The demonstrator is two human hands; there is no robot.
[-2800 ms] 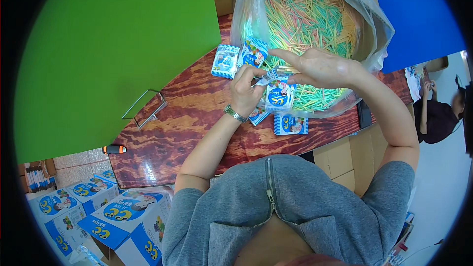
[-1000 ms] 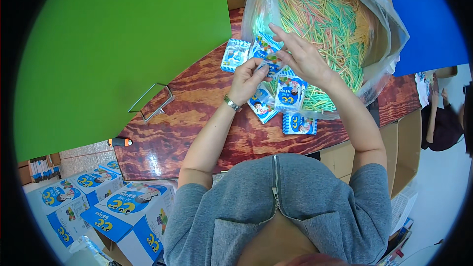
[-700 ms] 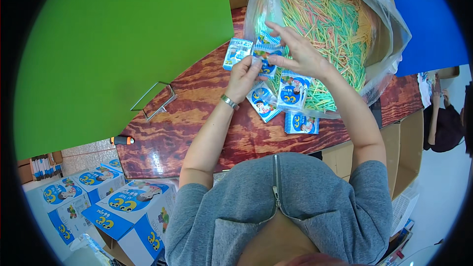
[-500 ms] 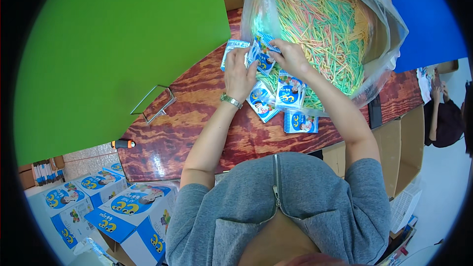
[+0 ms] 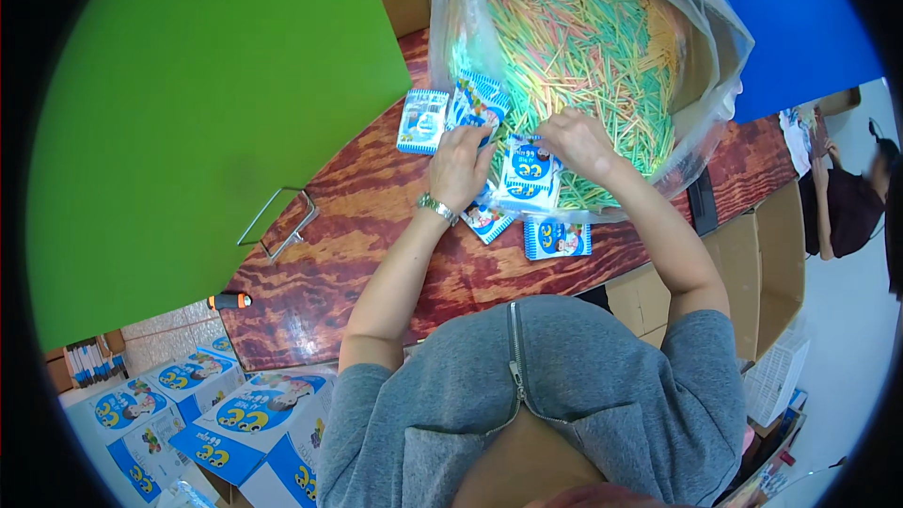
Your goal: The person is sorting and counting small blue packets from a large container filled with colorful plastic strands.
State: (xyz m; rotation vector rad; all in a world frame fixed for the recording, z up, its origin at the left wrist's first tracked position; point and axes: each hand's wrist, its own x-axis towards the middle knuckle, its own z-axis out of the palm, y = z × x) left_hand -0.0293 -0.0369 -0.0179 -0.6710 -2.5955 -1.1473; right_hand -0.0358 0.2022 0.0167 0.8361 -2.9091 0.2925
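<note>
A large clear plastic bag (image 5: 738, 56) lies with its mouth toward me, full of thin pastel sticks (image 5: 583, 47) in green, yellow and pink. My left hand (image 5: 458, 167), with a metal watch on its wrist, has its fingers curled at the lower edge of a blue-and-white packet (image 5: 477, 102) leaning by the bag's left side. Between finger and thumb, my right hand (image 5: 576, 143) pinches the top edge of a second packet (image 5: 529, 162) above the bag's lip. Beside my left fingers lies a third packet (image 5: 422, 122). Others rest lower down, one packet (image 5: 558, 240) nearest my body.
The red-brown wooden table (image 5: 348, 235) carries a wire stand (image 5: 306, 216) and an orange-black cylinder (image 5: 229, 301). A green panel (image 5: 216, 132) borders the left, a blue panel (image 5: 800, 28) the right. Printed cartons (image 5: 254, 414) stand lower left. Another person (image 5: 842, 212) is at far right.
My right hand has left the upper packet and moved down to a lower one, now pinched at its top. My left hand has shifted right, onto the upper packet's lower edge. The view has shifted slightly.
</note>
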